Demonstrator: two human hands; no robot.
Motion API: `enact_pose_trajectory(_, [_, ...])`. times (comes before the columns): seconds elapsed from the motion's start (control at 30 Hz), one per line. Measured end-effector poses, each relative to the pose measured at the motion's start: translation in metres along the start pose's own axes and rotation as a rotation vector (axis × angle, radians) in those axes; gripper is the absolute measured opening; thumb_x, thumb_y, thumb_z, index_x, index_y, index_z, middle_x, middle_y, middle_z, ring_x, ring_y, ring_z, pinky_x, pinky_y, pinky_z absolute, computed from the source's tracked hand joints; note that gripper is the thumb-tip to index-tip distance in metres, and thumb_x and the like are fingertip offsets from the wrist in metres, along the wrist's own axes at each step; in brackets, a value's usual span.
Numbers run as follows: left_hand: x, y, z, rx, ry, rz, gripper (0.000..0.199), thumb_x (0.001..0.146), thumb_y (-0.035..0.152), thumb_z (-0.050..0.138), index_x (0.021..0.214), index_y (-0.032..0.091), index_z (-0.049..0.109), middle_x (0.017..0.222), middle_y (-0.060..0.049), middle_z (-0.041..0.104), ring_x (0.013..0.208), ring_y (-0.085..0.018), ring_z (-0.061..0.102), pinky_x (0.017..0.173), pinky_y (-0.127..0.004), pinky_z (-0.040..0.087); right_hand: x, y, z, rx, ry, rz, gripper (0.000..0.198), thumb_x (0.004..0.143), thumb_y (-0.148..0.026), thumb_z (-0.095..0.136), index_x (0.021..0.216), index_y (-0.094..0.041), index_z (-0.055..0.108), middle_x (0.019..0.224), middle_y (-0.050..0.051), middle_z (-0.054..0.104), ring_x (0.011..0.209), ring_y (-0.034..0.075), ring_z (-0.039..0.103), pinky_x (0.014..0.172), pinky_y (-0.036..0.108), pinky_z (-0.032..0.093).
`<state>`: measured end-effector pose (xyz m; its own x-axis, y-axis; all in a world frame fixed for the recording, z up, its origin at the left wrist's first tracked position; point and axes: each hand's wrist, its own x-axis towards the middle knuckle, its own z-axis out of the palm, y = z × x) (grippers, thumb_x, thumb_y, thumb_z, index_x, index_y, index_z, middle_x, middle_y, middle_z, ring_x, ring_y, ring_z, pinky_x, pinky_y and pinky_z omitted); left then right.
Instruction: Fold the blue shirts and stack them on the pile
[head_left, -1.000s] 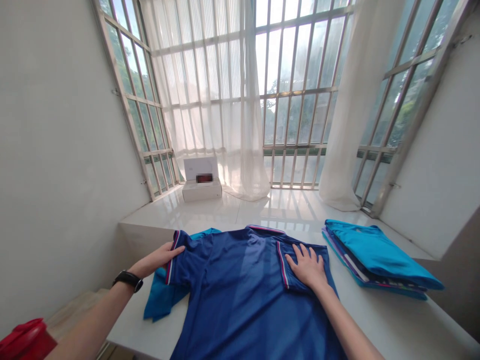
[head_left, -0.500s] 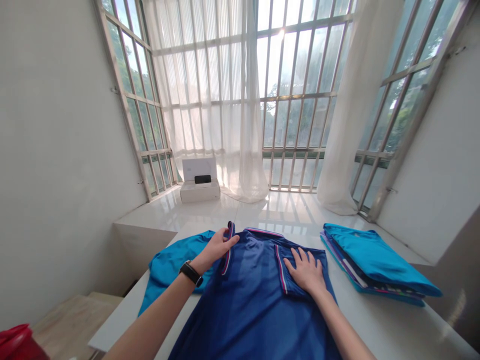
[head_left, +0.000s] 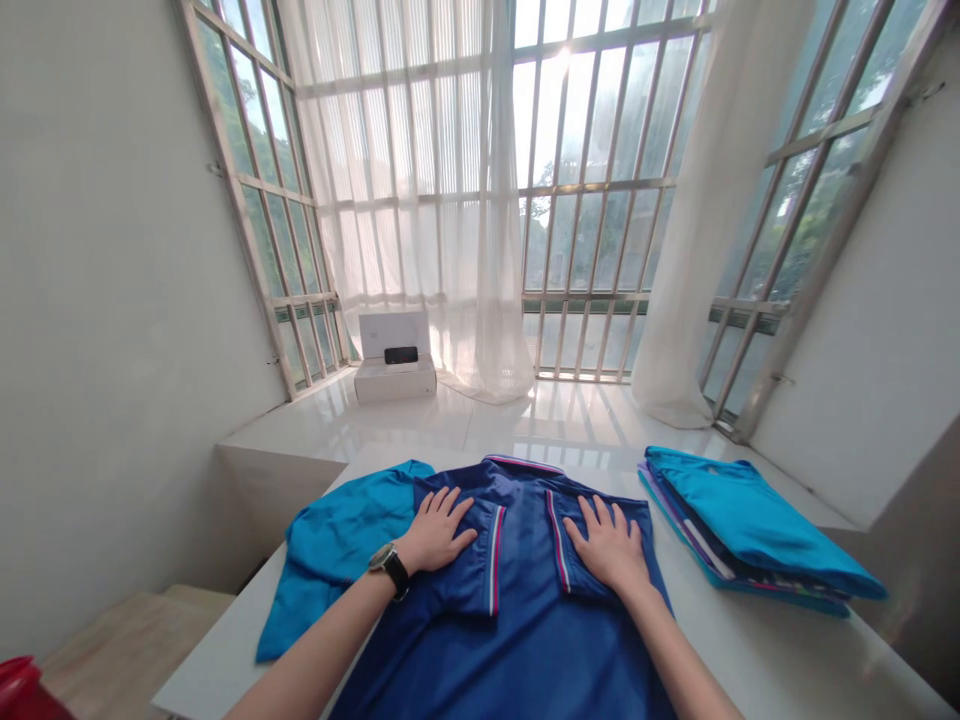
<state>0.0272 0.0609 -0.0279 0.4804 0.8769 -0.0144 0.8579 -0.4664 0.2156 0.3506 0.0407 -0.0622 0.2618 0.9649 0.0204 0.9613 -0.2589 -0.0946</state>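
A navy blue shirt [head_left: 536,640] with a striped collar lies spread on the white table [head_left: 720,640], both sleeves folded inward over its body. My left hand [head_left: 439,530] rests flat on the left sleeve, fingers spread, close to its white, red and blue striped cuff. On the right sleeve lies my right hand [head_left: 609,540], also flat with its fingers apart. Under the shirt's left edge, a bright blue garment [head_left: 337,540] sits loosely bunched. The shirt's lower end runs out of view at the bottom.
A stack of folded clothes [head_left: 757,530] is at the table's right side. On the window ledge stands an open white box [head_left: 395,380] holding a dark phone-like object [head_left: 401,355]. Sheer curtains [head_left: 480,250] hang at the barred window. A red object [head_left: 26,690] shows at lower left.
My left hand has let go of the left sleeve's raised cuff and moved down. That sleeve now lies folded inward, flat under the hand. My right hand has stayed in place.
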Motion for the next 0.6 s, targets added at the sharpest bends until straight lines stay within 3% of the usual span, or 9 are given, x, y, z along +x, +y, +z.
enact_pose_trajectory(0.1, [0.007, -0.003, 0.000, 0.035, 0.049, 0.000, 0.065, 0.099, 0.061, 0.035, 0.150, 0.022, 0.042, 0.157, -0.014, 0.041, 0.148, -0.036, 0.029, 0.119, -0.059, 0.019, 0.000, 0.000, -0.001, 0.001, -0.006, -0.003, 0.072, 0.094, -0.063, 0.028, 0.156, -0.027, 0.031, 0.165, 0.006, 0.029, 0.151, 0.036, 0.022, 0.120, 0.056, 0.015])
enact_pose_trajectory(0.2, [0.020, -0.013, -0.015, 0.079, 0.095, -0.003, 0.051, 0.101, 0.052, 0.036, 0.137, 0.020, 0.055, 0.141, -0.015, 0.058, 0.137, -0.035, 0.045, 0.117, -0.059, 0.022, 0.000, 0.001, -0.001, 0.004, -0.007, -0.008, 0.072, 0.094, -0.063, 0.027, 0.156, -0.026, 0.032, 0.165, 0.007, 0.030, 0.151, 0.036, 0.021, 0.120, 0.056, 0.015])
enact_pose_trajectory(0.3, [0.036, -0.027, -0.033, 0.101, 0.068, -0.005, 0.037, 0.096, 0.044, 0.050, 0.114, 0.018, 0.068, 0.119, -0.016, 0.070, 0.117, -0.035, 0.061, 0.107, -0.053, 0.036, 0.001, 0.002, 0.001, 0.009, 0.001, -0.015, 0.072, 0.094, -0.064, 0.027, 0.155, -0.026, 0.033, 0.164, 0.007, 0.031, 0.151, 0.036, 0.022, 0.120, 0.056, 0.016])
enact_pose_trajectory(0.4, [0.047, -0.038, -0.044, 0.085, 0.028, 0.011, 0.027, 0.092, 0.042, 0.057, 0.097, 0.020, 0.071, 0.102, -0.011, 0.074, 0.100, -0.031, 0.068, 0.091, -0.039, 0.047, 0.002, 0.003, 0.002, 0.017, 0.003, -0.018, 0.072, 0.094, -0.064, 0.028, 0.155, -0.026, 0.033, 0.164, 0.007, 0.031, 0.151, 0.036, 0.022, 0.120, 0.055, 0.015])
enact_pose_trajectory(0.5, [0.052, -0.043, -0.046, 0.056, 0.017, 0.019, 0.027, 0.097, 0.042, 0.049, 0.097, 0.024, 0.068, 0.099, -0.006, 0.075, 0.093, -0.025, 0.070, 0.080, -0.030, 0.048, 0.002, 0.003, 0.001, 0.016, -0.004, -0.021, 0.072, 0.094, -0.064, 0.029, 0.155, -0.026, 0.033, 0.164, 0.007, 0.031, 0.151, 0.035, 0.022, 0.120, 0.055, 0.015])
enact_pose_trajectory(0.6, [0.053, -0.048, -0.045, 0.060, 0.052, -0.045, 0.034, 0.102, 0.042, 0.036, 0.107, 0.023, 0.063, 0.099, -0.009, 0.074, 0.092, -0.026, 0.070, 0.077, -0.031, 0.048, 0.001, 0.003, -0.001, -0.001, -0.005, -0.029, 0.072, 0.094, -0.063, 0.029, 0.155, -0.026, 0.033, 0.164, 0.006, 0.032, 0.150, 0.035, 0.024, 0.120, 0.055, 0.018])
